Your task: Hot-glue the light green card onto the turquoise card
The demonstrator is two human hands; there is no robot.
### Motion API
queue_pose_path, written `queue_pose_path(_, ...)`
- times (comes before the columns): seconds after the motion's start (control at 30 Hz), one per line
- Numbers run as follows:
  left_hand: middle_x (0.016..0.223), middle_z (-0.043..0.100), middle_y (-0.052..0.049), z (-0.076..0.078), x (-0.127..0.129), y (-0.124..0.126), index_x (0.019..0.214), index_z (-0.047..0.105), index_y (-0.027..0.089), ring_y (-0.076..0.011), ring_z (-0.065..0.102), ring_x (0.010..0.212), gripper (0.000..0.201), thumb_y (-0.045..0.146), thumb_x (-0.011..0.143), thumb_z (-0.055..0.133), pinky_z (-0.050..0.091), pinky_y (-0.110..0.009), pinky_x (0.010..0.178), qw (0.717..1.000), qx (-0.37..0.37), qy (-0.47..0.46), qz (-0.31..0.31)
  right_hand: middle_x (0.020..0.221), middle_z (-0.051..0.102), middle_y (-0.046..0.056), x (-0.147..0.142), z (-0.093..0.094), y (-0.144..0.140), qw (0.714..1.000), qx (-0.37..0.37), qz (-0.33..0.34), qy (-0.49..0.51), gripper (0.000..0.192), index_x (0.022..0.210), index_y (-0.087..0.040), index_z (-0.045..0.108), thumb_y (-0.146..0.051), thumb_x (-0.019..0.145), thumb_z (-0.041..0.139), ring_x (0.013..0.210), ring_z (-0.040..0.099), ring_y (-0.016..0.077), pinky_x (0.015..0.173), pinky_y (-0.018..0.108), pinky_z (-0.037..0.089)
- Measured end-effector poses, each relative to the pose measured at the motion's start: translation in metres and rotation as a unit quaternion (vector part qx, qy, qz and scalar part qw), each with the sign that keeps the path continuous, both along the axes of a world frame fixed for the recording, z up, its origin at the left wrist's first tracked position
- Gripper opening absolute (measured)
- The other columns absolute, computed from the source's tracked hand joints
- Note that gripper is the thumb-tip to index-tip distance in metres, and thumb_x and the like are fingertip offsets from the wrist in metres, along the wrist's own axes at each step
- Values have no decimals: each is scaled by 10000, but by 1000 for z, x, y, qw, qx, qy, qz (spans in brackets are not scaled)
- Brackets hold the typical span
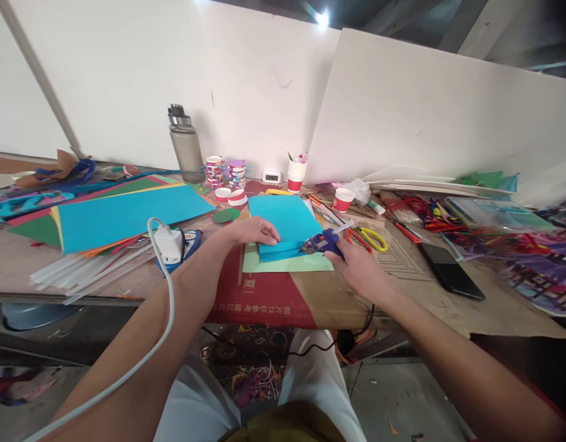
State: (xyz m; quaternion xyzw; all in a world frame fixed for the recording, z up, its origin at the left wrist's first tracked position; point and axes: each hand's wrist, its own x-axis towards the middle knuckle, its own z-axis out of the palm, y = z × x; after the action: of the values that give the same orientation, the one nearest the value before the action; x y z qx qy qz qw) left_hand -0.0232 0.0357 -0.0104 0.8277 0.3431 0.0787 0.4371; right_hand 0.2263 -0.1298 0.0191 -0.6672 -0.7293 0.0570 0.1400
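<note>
Head view: glue gun (pixel 329 239) lies inside the right grip (pixel 359 264)

One glue gun (pixel 323 242), one drinking bottle (pixel 186 149), one phone (pixel 450 270), one clock (pixel 271 177)

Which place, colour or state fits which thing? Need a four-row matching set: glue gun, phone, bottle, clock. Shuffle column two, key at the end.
Column one
1. glue gun
2. phone
3. bottle
4. clock

Column two
A. black, lying flat
B. grey, standing upright
C. held in the right hand
D. white, just left of the pen cup

Pairs: 1-C, 2-A, 3-B, 4-D
</note>
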Motion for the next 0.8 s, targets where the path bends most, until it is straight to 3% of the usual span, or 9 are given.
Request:
queue_pose_path(0.17, 870, 716, -28, 3, 1, -2, 947, 703, 170, -173, 620, 824, 434, 475, 640, 723, 438, -232, 723, 1000, -10, 4, 1, 969, 668, 138, 35, -5, -2, 999, 20, -29, -7, 303, 1056, -148, 560, -362, 938, 382, 874, 612, 252, 666, 290, 386)
queue_pose_path(0.33, 916, 715, -29, 0, -1, 2, 953, 704, 182, -167, 614, 843, 424, 492, 664, 702, 427, -222, 724, 1000, 7, 7, -8, 892, 668, 139, 51, -6, -2, 996, 21, -77, -37, 285, 993, -153, 571, -354, 933, 379, 820, 619, 262, 633, 302, 376)
queue_pose_path(0.8, 955, 715, -30, 5, 0, -3, 973, 701, 188, -175, 618, 885, 406, 481, 693, 677, 437, -225, 755, 999, 29, 24, -13, 927, 672, 140, 48, -8, 11, 991, 22, -119, -56, 294, 1010, -144, 561, -364, 942, 379, 835, 628, 250, 631, 292, 377)
